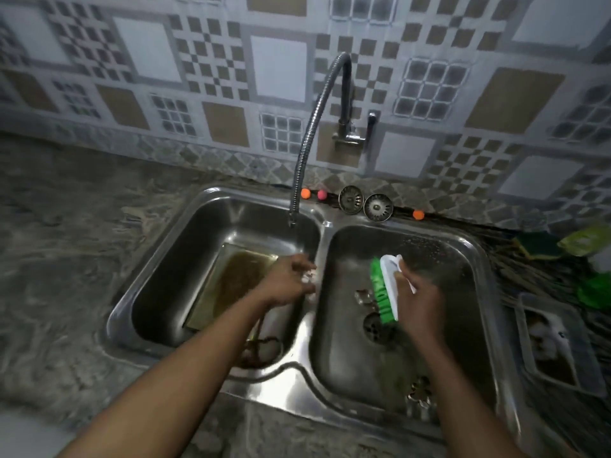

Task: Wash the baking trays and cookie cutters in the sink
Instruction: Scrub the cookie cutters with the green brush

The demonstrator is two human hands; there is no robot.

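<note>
Brush point(385, 289) upright in right hand point(418, 297), bristles facing left; left hand point(287, 282) grips small blurred object.

the double sink point(325, 226) is shiny steel, smooth and wet-looking. the tap hose point(312, 127) is ribbed chrome metal. the brush point(385, 289) has a glossy white plastic back and green plastic bristles. the counter point(66, 259) is mottled stone; the wall tiles point(281, 67) look smooth.

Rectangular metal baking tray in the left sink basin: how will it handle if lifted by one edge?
The rectangular metal baking tray looks rigid, so it should lift as one flat piece. Its brown film looks wet or greasy, so probably slippery. It leans against the basin wall, so it may slide or clatter once shifted.
</note>
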